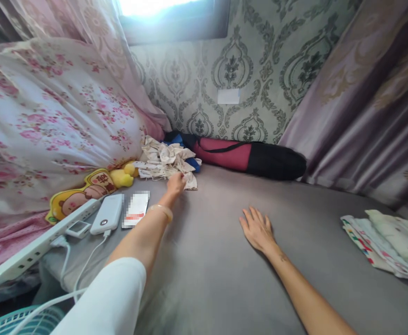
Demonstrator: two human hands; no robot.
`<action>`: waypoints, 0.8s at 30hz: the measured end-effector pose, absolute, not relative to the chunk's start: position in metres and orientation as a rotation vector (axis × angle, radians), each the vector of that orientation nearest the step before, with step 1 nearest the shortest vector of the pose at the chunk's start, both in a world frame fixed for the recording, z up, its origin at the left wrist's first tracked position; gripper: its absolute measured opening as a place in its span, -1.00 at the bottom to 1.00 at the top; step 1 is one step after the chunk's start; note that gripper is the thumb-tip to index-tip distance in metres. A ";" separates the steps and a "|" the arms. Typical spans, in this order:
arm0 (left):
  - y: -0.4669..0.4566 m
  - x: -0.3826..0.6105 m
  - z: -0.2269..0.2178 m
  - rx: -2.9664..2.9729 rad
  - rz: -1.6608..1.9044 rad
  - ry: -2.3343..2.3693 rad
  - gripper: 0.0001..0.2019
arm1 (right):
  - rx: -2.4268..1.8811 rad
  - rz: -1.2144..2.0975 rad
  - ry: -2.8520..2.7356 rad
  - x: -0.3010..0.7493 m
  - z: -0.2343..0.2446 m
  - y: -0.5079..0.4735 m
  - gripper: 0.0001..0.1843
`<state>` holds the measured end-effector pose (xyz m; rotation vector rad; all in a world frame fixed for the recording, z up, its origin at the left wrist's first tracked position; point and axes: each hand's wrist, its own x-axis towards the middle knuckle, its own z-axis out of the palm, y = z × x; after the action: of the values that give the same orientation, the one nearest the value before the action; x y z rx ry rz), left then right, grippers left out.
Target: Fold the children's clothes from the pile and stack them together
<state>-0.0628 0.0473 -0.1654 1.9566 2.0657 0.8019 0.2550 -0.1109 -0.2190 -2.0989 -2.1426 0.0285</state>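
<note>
My left hand [176, 183] reaches forward, its fingers closed at the near edge of a crumpled cream cloth [170, 160]. The cloth lies in a loose heap, with some blue fabric [192, 163] showing beside it. I cannot make out whether it is a garment. A pale bangle [162, 213] circles my left wrist. My right hand [257, 228] rests palm down on the grey sheet [210, 260], fingers spread, holding nothing. Off to its right lies a stack of folded cloths [388, 242].
A long red and black bag [249, 158] lies along the patterned wall. On the left are a yellow plush toy [85, 190], a white power strip [46, 239], a white power bank [108, 214] with a cable, a blurred phone-like object [136, 209] and a teal basket [29, 321].
</note>
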 end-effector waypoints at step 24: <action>0.104 -0.095 -0.061 2.145 1.255 2.037 -0.67 | -2.069 0.040 -2.093 0.254 -0.221 -0.112 -0.39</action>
<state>-0.0948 0.1039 -0.0612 2.1450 2.0370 1.2546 0.2541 -0.1123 -0.2214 -2.0692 -2.0930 0.0399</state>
